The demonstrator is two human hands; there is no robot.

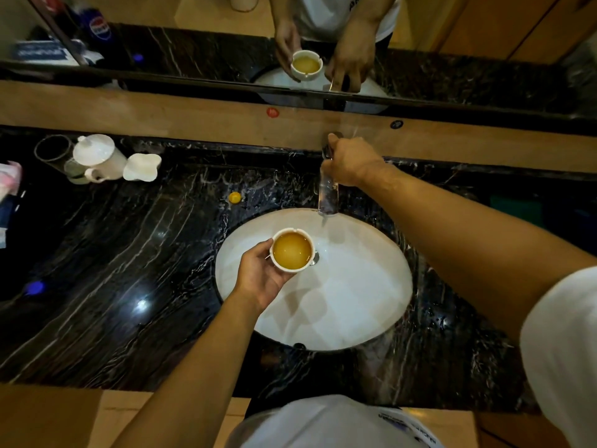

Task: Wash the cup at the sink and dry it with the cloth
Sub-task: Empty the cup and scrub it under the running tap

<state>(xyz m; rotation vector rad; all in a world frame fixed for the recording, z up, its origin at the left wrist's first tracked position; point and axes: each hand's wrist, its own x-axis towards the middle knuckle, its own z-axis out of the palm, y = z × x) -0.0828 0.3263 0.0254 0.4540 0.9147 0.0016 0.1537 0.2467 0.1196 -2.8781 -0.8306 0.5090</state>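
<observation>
While the left hand cups the white cup, brimful of yellow liquid, over the sink basin, and the right hand closes round the tap lever, a sudden strong stream could splash it onto the marble counter

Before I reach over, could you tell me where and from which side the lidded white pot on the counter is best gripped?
Grip the white pot by its handle, coming from the near side: the handle juts toward the counter's front edge, while a glass and a white jug flank it.
</observation>
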